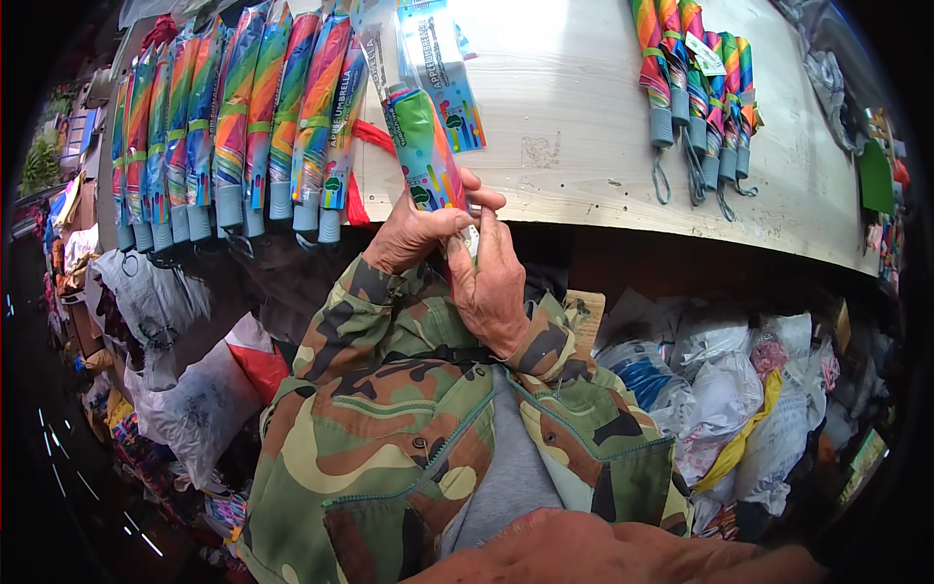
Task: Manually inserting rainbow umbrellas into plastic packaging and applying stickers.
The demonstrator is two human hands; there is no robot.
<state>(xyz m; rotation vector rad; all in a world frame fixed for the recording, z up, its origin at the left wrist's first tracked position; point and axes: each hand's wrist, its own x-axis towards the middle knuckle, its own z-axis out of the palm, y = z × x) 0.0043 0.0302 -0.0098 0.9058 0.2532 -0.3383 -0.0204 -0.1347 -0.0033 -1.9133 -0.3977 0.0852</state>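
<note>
A folded rainbow umbrella (428, 146) in a clear printed sleeve is held upright at the table's near edge, leaning a little left. My left hand (413, 232) is closed around its lower part, thumb across the front. Just below, my right hand (489, 282) is closed at the umbrella's lower end, its fingers pressed close to a small white piece. That end is largely hidden by my fingers. Beyond the umbrella lie flat printed clear sleeves (443, 73). A red strip (357, 201) lies left of my left hand.
Sleeved rainbow umbrellas (233, 127) with grey handles line the table's left side. Several rainbow umbrellas (691, 88) with wrist loops lie at the right of the pale table (574, 127). Stuffed plastic bags (720, 370) sit below on the right; white bags (199, 399) are at the left.
</note>
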